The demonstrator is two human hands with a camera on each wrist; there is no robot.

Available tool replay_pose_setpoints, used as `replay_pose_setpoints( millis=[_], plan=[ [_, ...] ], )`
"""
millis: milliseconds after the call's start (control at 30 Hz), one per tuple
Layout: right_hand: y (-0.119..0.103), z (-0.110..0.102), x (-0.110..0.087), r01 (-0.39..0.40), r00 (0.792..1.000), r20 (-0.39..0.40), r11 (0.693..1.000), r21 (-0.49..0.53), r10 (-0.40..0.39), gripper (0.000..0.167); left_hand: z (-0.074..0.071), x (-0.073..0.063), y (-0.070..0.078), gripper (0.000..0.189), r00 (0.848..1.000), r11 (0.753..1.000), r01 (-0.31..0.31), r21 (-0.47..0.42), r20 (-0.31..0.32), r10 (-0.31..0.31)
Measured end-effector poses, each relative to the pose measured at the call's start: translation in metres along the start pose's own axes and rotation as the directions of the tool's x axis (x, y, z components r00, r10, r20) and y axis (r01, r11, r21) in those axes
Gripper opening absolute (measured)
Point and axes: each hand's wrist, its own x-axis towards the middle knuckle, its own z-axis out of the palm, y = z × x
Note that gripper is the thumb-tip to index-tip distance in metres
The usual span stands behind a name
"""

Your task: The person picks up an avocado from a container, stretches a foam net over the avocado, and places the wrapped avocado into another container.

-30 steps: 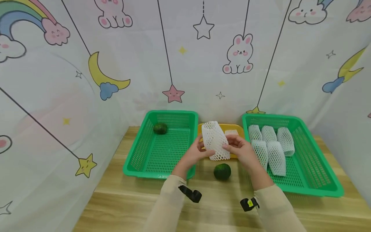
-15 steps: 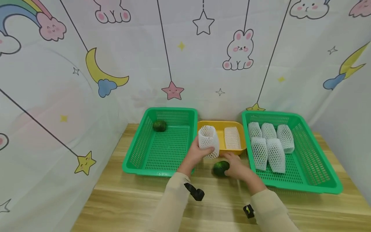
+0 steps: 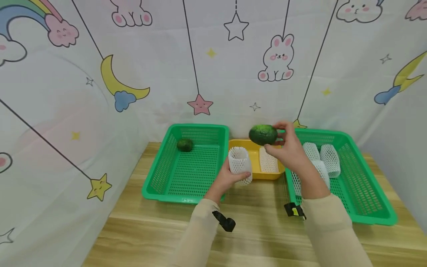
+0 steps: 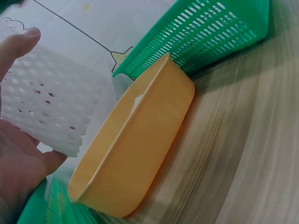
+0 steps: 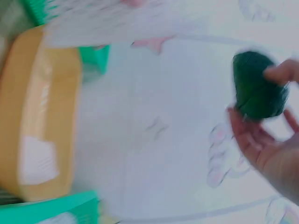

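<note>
My left hand (image 3: 227, 178) holds a white foam net sleeve (image 3: 241, 163) upright, its round mouth opened at the top, in front of the yellow tray. In the left wrist view the thumb and fingers grip the white netting (image 4: 51, 98) from both sides. Up and to the right, my right hand (image 3: 289, 150) pinches a dark green avocado (image 3: 263, 134) by one end, lifted above the yellow tray. The right wrist view shows the avocado (image 5: 258, 86) between thumb and fingertips, somewhat blurred.
A yellow tray (image 3: 255, 173) with a flat foam net (image 3: 268, 160) stands at the back middle. Left of it, a green basket (image 3: 186, 200) contains one avocado (image 3: 185, 145). The right green basket (image 3: 367, 185) holds several net-wrapped pieces (image 3: 330, 160), partly hidden by my right arm.
My right hand let go of the net sleeve, took the avocado from the table and raised it above the yellow tray. My left hand kept the sleeve and turned its mouth upward.
</note>
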Motion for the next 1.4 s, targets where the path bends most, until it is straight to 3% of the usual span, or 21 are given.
replay_pose_setpoints(
  millis=[100,233,333,500,567,667,833,1000,1067,1267,1400],
  plan=[
    [-0.016,0.004,0.011,0.13,0.983,0.137,0.991,-0.031,-0.124,0.05,-0.002,-0.001,0.005,0.072,0.999,0.999,-0.03,0.013,0.038,0.03],
    [-0.015,0.013,0.02,0.169,0.958,0.25,0.982,-0.085,-0.143,0.044,-0.001,-0.007,0.018,0.066,0.992,0.996,-0.084,0.02,0.093,0.082],
    [-0.012,0.018,0.022,0.16,0.957,0.264,0.979,-0.127,-0.123,0.044,-0.001,-0.008,0.019,0.065,0.991,0.996,-0.089,0.032,0.106,0.085],
    [-0.007,0.021,0.023,0.158,0.956,0.275,0.971,-0.177,-0.106,0.049,-0.002,-0.001,0.004,0.07,0.992,0.996,-0.061,0.059,0.117,0.053],
    [-0.005,0.02,0.023,0.152,0.95,0.294,0.978,-0.146,-0.104,0.053,-0.002,0.001,-0.003,0.072,0.991,0.997,-0.053,0.063,0.127,0.045],
    [-0.001,0.02,0.024,0.138,0.934,0.343,0.987,-0.085,-0.101,0.058,-0.003,0.001,-0.004,0.07,0.987,0.995,-0.076,0.058,0.146,0.066],
    [0.01,0.021,0.025,0.137,0.899,0.426,0.989,-0.053,-0.102,0.049,-0.004,-0.001,-0.005,0.067,0.98,0.989,-0.133,0.059,0.16,0.122],
    [0.02,0.024,0.024,0.16,0.875,0.466,0.987,-0.018,-0.134,0.044,-0.003,0.0,-0.005,0.068,0.982,0.995,-0.102,0.003,0.16,0.1],
    [0.023,0.026,0.023,0.158,0.878,0.456,0.987,0.009,-0.145,0.041,-0.003,0.0,-0.005,0.068,0.985,0.997,-0.083,-0.001,0.154,0.082],
    [0.027,0.031,0.019,0.098,0.932,0.348,0.995,0.025,-0.1,0.033,-0.003,0.001,-0.006,0.07,0.989,0.999,-0.048,0.003,0.138,0.047],
    [0.029,0.036,0.017,0.098,0.949,0.297,0.995,0.024,-0.101,0.032,-0.003,0.001,-0.004,0.07,0.991,0.999,-0.035,-0.007,0.13,0.036]
  ],
)
